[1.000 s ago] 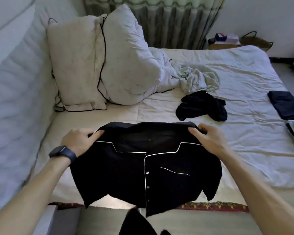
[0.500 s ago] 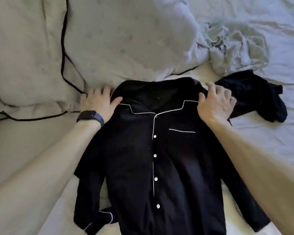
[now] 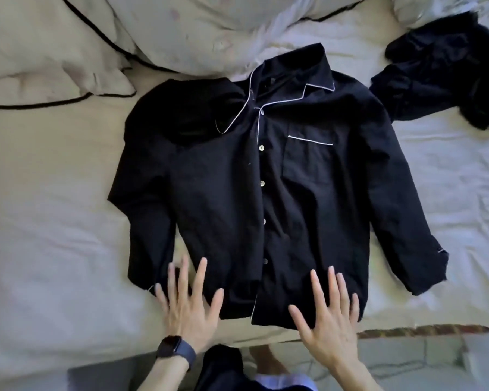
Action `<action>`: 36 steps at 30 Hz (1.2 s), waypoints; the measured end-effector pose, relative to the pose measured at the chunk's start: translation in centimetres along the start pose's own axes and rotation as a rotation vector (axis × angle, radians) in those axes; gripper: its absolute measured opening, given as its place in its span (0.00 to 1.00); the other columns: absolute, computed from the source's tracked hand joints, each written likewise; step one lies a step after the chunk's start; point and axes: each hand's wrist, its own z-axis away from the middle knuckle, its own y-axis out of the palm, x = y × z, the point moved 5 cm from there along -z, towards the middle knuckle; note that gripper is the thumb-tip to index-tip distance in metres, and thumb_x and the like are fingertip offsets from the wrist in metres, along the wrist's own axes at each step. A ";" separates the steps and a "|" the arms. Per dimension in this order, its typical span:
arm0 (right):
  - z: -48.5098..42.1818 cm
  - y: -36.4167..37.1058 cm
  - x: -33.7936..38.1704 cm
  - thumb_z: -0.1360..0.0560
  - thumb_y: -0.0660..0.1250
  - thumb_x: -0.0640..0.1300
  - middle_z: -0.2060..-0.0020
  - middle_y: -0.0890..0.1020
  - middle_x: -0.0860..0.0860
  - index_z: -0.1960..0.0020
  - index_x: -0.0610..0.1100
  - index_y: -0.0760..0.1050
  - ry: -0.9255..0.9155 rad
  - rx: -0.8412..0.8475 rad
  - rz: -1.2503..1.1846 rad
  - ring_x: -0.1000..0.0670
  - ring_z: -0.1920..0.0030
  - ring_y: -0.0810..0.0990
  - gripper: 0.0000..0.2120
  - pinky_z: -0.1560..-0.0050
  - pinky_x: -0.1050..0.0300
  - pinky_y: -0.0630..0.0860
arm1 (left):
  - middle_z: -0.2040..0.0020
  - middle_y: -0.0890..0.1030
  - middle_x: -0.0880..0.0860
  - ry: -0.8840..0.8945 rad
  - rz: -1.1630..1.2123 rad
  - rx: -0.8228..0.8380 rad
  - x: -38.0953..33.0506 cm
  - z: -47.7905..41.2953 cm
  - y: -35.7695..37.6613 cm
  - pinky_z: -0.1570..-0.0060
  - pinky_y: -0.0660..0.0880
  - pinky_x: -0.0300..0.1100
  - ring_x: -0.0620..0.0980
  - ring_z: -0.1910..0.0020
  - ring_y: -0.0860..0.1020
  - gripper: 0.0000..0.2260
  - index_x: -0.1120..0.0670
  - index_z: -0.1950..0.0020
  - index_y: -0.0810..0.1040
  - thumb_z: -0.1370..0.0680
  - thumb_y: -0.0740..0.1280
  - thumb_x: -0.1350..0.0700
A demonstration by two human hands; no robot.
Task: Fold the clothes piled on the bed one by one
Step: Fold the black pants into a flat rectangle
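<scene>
Fingers point(image 3: 201, 275) spread straight, both hands; left hand point(image 3: 189, 309), right hand point(image 3: 328, 314) flat on black shirt point(image 3: 308, 179) hem; crumpled dark garment point(image 3: 441, 80) beside shirt's shoulder; pillows point(image 3: 181, 29) just past shirt collar

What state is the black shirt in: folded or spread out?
Spread out: the black shirt lies flat, front up, sleeves out at its sides, unfolded.
</scene>
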 end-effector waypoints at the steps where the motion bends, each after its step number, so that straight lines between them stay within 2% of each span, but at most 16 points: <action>1: 1.4 0.3 -0.4 0.27 0.58 0.73 0.17 0.52 0.47 0.17 0.53 0.56 0.004 0.033 0.014 0.43 0.17 0.50 0.44 0.26 0.30 0.56 | 0.18 0.53 0.54 -0.081 -0.006 0.031 0.8 1.1 0.2 0.31 0.52 0.76 0.59 0.19 0.52 0.36 0.47 0.19 0.56 0.22 0.45 0.29; 4: 3.5 1.1 -1.9 0.31 0.69 0.72 0.17 0.52 0.43 0.17 0.53 0.54 0.029 0.120 0.105 0.40 0.18 0.49 0.51 0.27 0.27 0.56 | 0.18 0.50 0.50 -0.167 -0.139 0.122 2.7 3.3 0.4 0.33 0.52 0.78 0.56 0.19 0.50 0.41 0.49 0.18 0.55 0.26 0.62 0.33; 7: 3.7 1.5 -4.0 0.31 0.77 0.58 0.18 0.48 0.42 0.17 0.51 0.56 0.170 0.160 0.071 0.38 0.18 0.44 0.49 0.28 0.25 0.56 | 0.19 0.58 0.53 -0.109 -0.267 0.115 3.2 3.6 0.1 0.31 0.49 0.76 0.60 0.20 0.54 0.44 0.52 0.22 0.67 0.34 0.77 0.39; 10: 2.7 0.7 -6.0 0.32 0.75 0.42 0.20 0.50 0.39 0.21 0.50 0.57 0.294 0.048 -0.091 0.34 0.21 0.50 0.44 0.30 0.26 0.60 | 0.20 0.60 0.56 -0.015 -0.387 0.033 1.5 2.5 0.0 0.29 0.38 0.68 0.58 0.20 0.52 0.45 0.59 0.30 0.76 0.36 0.70 0.28; 13: 1.4 0.0 -7.7 0.32 0.71 0.38 0.21 0.54 0.39 0.22 0.53 0.56 0.294 -0.045 -0.289 0.31 0.25 0.61 0.43 0.32 0.33 0.68 | 0.22 0.65 0.55 0.024 -0.413 -0.018 -1.6 1.6 0.9 0.27 0.36 0.64 0.56 0.21 0.56 0.49 0.63 0.35 0.78 0.37 0.65 0.22; 15: 1.0 -0.4 -8.8 0.30 0.70 0.39 0.22 0.58 0.43 0.22 0.56 0.55 0.247 -0.097 -0.363 0.34 0.27 0.65 0.42 0.33 0.36 0.71 | 0.24 0.67 0.56 -0.066 -0.245 -0.104 -3.2 1.6 1.2 0.27 0.45 0.64 0.58 0.23 0.60 0.42 0.59 0.35 0.77 0.36 0.71 0.28; 18: 0.6 -1.2 -9.9 0.25 0.67 0.39 0.26 0.66 0.49 0.22 0.60 0.56 0.180 -0.169 -0.582 0.42 0.30 0.71 0.38 0.34 0.43 0.73 | 0.32 0.72 0.58 -0.109 0.141 -0.308 -5.1 1.8 1.1 0.36 0.67 0.58 0.63 0.33 0.70 0.21 0.54 0.41 0.79 0.30 0.76 0.47; 20: 0.4 -1.8 -10.4 0.21 0.64 0.41 0.31 0.73 0.51 0.25 0.64 0.58 0.181 -0.208 -0.741 0.47 0.35 0.76 0.32 0.40 0.49 0.76 | 0.42 0.78 0.54 -0.128 0.420 -0.298 -6.0 2.1 1.0 0.47 0.70 0.46 0.60 0.43 0.76 0.10 0.54 0.44 0.79 0.23 0.72 0.54; 23: 0.7 -2.3 -11.3 0.19 0.64 0.49 0.36 0.77 0.51 0.25 0.61 0.58 0.246 -0.231 -0.749 0.52 0.47 0.80 0.27 0.49 0.55 0.74 | 0.56 0.79 0.45 -0.270 0.698 -0.265 -7.0 3.2 0.9 0.56 0.69 0.41 0.55 0.52 0.78 0.04 0.52 0.45 0.73 0.18 0.65 0.53; 26: 0.6 -2.1 -11.8 0.24 0.70 0.44 0.34 0.75 0.46 0.22 0.59 0.54 0.250 -0.081 -0.718 0.45 0.39 0.78 0.37 0.39 0.45 0.76 | 0.51 0.79 0.51 -0.531 0.970 -0.307 -6.7 4.2 0.7 0.51 0.76 0.49 0.58 0.50 0.80 0.05 0.51 0.43 0.68 0.17 0.63 0.57; 28: 0.1 -2.2 -11.7 0.28 0.73 0.40 0.33 0.74 0.44 0.22 0.59 0.56 0.208 0.021 -0.684 0.41 0.37 0.77 0.43 0.37 0.41 0.76 | 0.48 0.78 0.54 -0.579 1.040 -0.273 -6.7 4.5 0.9 0.46 0.78 0.52 0.60 0.49 0.81 0.10 0.50 0.41 0.66 0.19 0.63 0.62; 29: -0.2 -2.3 -11.6 0.29 0.73 0.39 0.33 0.74 0.44 0.22 0.59 0.58 0.189 0.047 -0.672 0.41 0.36 0.76 0.42 0.37 0.40 0.76 | 0.47 0.78 0.53 -0.545 1.010 -0.245 -6.8 4.5 1.0 0.47 0.78 0.49 0.59 0.47 0.80 0.14 0.49 0.39 0.66 0.20 0.64 0.64; 31: -0.7 -2.6 -11.8 0.27 0.71 0.39 0.36 0.76 0.43 0.25 0.56 0.65 0.176 0.035 -0.641 0.41 0.37 0.76 0.34 0.37 0.42 0.76 | 0.43 0.75 0.47 -0.440 0.930 -0.176 -7.1 4.5 1.3 0.47 0.74 0.39 0.53 0.43 0.77 0.26 0.49 0.34 0.64 0.26 0.71 0.66; 33: -0.9 -2.9 -12.1 0.24 0.66 0.41 0.43 0.79 0.44 0.34 0.54 0.72 0.175 -0.027 -0.631 0.41 0.43 0.78 0.20 0.43 0.45 0.76 | 0.37 0.71 0.45 -0.389 0.916 -0.086 -7.4 4.5 2.1 0.41 0.70 0.39 0.47 0.40 0.73 0.40 0.50 0.26 0.60 0.31 0.79 0.62; 34: -0.7 -3.1 -12.1 0.22 0.63 0.42 0.47 0.80 0.45 0.40 0.55 0.74 0.167 -0.058 -0.636 0.42 0.47 0.78 0.12 0.48 0.46 0.76 | 0.37 0.70 0.45 -0.403 0.901 -0.058 -7.3 4.4 2.3 0.41 0.69 0.41 0.47 0.41 0.72 0.41 0.50 0.25 0.60 0.31 0.80 0.58; 36: -0.4 -3.5 -12.2 0.19 0.60 0.45 0.56 0.81 0.51 0.49 0.57 0.72 0.151 -0.105 -0.662 0.46 0.54 0.79 0.07 0.58 0.50 0.74 | 0.44 0.75 0.45 -0.462 0.827 -0.065 -6.6 3.9 2.3 0.49 0.70 0.42 0.51 0.43 0.76 0.28 0.49 0.32 0.67 0.27 0.76 0.51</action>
